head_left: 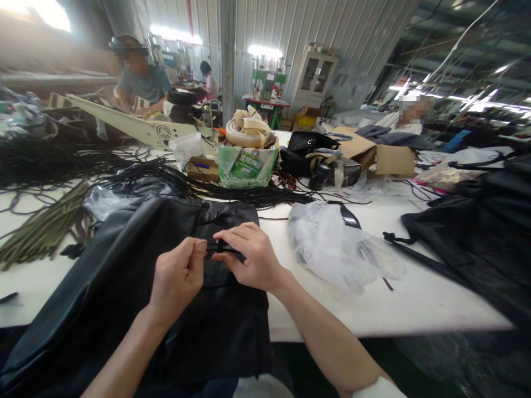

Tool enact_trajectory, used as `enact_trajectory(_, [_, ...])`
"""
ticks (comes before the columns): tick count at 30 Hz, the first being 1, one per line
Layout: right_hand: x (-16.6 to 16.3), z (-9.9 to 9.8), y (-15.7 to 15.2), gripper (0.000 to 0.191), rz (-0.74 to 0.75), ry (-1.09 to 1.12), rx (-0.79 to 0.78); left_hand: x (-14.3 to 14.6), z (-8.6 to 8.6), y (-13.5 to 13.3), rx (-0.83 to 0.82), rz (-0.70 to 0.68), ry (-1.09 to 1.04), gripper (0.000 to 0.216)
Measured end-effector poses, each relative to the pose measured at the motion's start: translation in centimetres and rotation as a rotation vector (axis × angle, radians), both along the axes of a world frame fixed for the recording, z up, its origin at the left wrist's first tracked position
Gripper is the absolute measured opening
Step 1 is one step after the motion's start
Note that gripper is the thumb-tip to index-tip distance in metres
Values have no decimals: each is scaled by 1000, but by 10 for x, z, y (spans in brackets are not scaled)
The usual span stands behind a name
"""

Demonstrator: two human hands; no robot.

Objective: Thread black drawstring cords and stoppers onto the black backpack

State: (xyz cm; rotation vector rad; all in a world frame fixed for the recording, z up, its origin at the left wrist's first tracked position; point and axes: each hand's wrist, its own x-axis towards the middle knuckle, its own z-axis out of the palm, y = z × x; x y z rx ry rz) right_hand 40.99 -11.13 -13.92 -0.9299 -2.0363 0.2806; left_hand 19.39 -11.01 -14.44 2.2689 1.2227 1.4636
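A black bag (199, 326) lies over the table edge in front of me. Above it, my left hand (178, 276) is closed in a fist round the ends of a thin black cord (211, 247). My right hand (249, 254) pinches a small black cord stopper (220, 246) between thumb and fingers. The cord runs double through the stopper, stretched between the two hands. The fist hides the cord ends, and the right fingers cover part of the stopper.
Bundled black cords (199, 185) run behind the bag, with olive cords (45, 226) at left. A green box (248, 166) holds rolled webbing. Clear plastic bags (332, 243) and more black bags (473, 221) lie at right on the white table (315, 315). Co-workers (143, 83) sit farther back.
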Motion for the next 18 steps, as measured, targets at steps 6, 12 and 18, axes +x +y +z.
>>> enact_trajectory(6, [2, -1, 2, 32, 31, 24, -18, -12, 14, 5, 109, 120, 55, 27])
enact_trajectory(12, [0, -5, 4, 27, -9, 29, -25, -44, 47, 8, 77, 304, 98, 28])
enact_trajectory(18, [-4, -14, 8, 26, -32, 24, -46, -62, 56, 8, -47, 388, 97, 32])
